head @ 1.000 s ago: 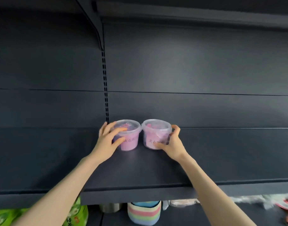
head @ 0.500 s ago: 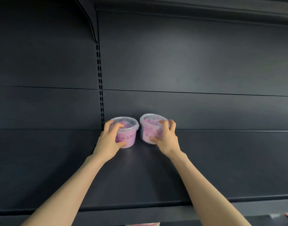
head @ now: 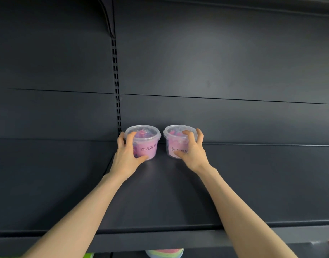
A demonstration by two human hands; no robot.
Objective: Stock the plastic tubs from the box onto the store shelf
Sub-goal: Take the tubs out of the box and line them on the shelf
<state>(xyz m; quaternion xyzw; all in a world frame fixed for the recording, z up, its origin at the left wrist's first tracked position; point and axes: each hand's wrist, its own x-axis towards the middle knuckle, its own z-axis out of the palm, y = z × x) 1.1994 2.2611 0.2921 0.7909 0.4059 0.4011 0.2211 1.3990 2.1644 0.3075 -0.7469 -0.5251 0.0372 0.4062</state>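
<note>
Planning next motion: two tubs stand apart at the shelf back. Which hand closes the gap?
Likely right: right hand grips the right-side clear pink-filled plastic tub, with room leftward; left hand holds the left-side clear tub beside the slotted upright.

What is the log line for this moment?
left hand: grips left tub | right hand: grips right tub | both upright on shelf
</note>
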